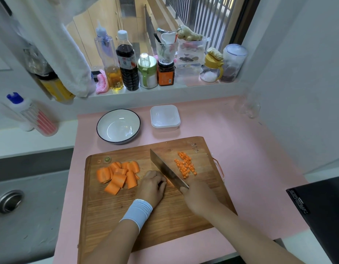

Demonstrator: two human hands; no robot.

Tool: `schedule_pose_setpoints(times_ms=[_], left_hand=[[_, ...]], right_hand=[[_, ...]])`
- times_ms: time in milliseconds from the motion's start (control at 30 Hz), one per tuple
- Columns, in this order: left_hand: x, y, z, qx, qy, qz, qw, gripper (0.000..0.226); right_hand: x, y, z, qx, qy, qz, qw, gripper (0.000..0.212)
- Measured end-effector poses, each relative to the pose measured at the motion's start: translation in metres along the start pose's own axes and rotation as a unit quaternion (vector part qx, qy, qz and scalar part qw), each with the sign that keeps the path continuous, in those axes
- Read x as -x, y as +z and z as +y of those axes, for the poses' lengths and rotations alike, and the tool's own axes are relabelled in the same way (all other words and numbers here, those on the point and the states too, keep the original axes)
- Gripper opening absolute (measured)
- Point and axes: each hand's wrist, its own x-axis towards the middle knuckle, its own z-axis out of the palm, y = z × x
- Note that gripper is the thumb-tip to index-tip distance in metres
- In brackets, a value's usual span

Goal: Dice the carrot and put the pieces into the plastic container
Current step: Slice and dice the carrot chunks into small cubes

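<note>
A wooden cutting board (165, 216) lies on a pink mat. Several thick carrot slabs (118, 175) are piled on its left part. A heap of small carrot dice (185, 165) lies on the right part. My right hand (200, 200) grips the handle of a cleaver (165, 168), whose blade rests on the board between the two heaps. My left hand (151, 187), fingers curled, holds down a carrot piece (169, 182) right against the blade; most of that piece is hidden. The square plastic container (165, 118) stands behind the board, with nothing visible inside.
A white bowl with a dark rim (118, 125) stands left of the container. Bottles and jars (126, 61) line the window sill behind. A sink (22, 216) lies to the left, a black appliance (321, 210) to the right.
</note>
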Motion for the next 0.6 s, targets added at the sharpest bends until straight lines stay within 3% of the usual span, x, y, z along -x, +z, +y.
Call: schedule_pose_setpoints(times_ms=[200, 333, 433, 600], left_hand=[[-0.014, -0.013, 0.001, 0.007, -0.017, -0.068, 0.998, 0.026], [-0.024, -0.015, 0.004, -0.05, 0.065, -0.146, 0.986, 0.049], [-0.029, -0.009, 0.004, -0.087, 0.114, -0.162, 0.976, 0.04], [-0.019, -0.011, 0.004, -0.118, 0.029, -0.115, 0.986, 0.029]], right_hand=[[-0.004, -0.025, 0.002, -0.054, 0.001, 0.041, 0.998, 0.019], [-0.015, -0.035, 0.005, -0.041, 0.013, 0.056, 0.998, 0.022], [-0.015, -0.031, 0.011, -0.022, 0.02, 0.052, 0.998, 0.024], [-0.011, -0.021, 0.012, -0.007, 0.016, 0.052, 0.999, 0.022]])
